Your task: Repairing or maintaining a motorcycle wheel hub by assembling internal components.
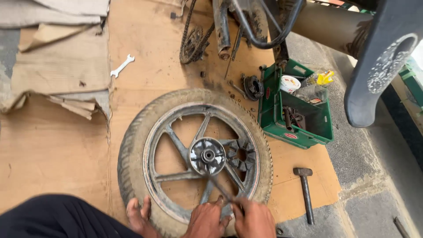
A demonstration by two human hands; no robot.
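floor: big sheet of brown cardboard (57, 154) spread over concrete, everything sits on it
wheel: motorcycle wheel (194, 161) with a dusty tyre lying flat in the middle of the cardboard, grey alloy spokes, hub (207, 155) facing up
bike: rest of the motorcycle at the top, chain and sprocket (192, 44) hanging just above the floor
crate: green plastic crate (324, 132) just right of the wheel, with a white tub and odd bits inside
foot: bare foot (137, 215) resting on the near edge of the tyre
left hand: left hand (205, 220) closed around the low end of a thin metal rod (219, 187)
right hand: right hand (254, 219) gripping the same rod right beside the left
rod: runs from both hands up to the hub
hammer: hammer (305, 194) on the cardboard, right of the wheel
spanner: open-ended spanner (122, 65) well off to the upper left
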